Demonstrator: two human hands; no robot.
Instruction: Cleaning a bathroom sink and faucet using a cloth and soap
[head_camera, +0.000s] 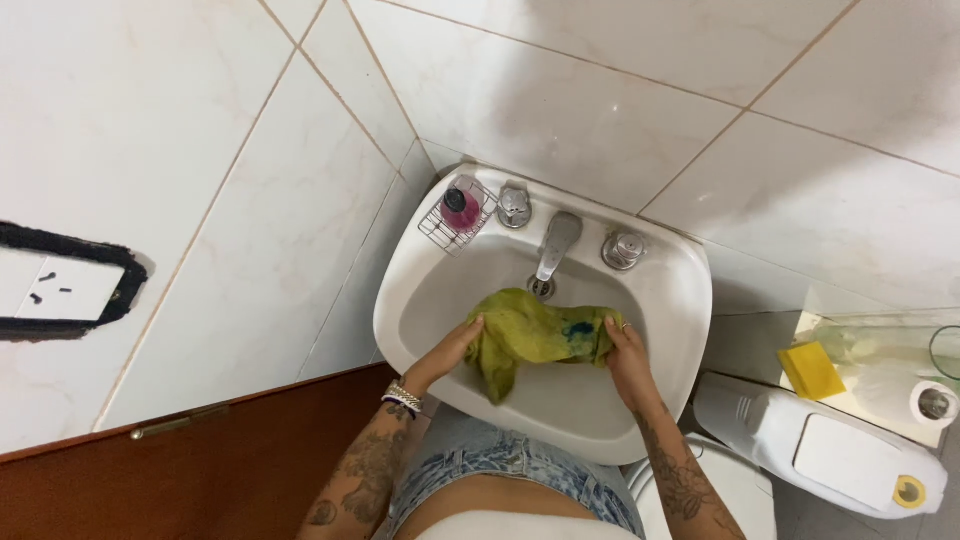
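Head view: left hand (452, 348) and right hand (622, 345) both closed on yellow-green cloth (530, 333) inside white sink (675, 300); faucet (556, 245) at 12 o'clock.

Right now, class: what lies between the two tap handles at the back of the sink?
In the head view, the metal spout stands between the left tap handle and the right tap handle, above the yellow-green cloth.

One camera only, worn on the person's head, looks almost straight down from standing height. It faces the tiled wall corner, with the sink (640, 400) centred below, fairly near. A door lies lower left, a toilet tank (800, 440) lower right.
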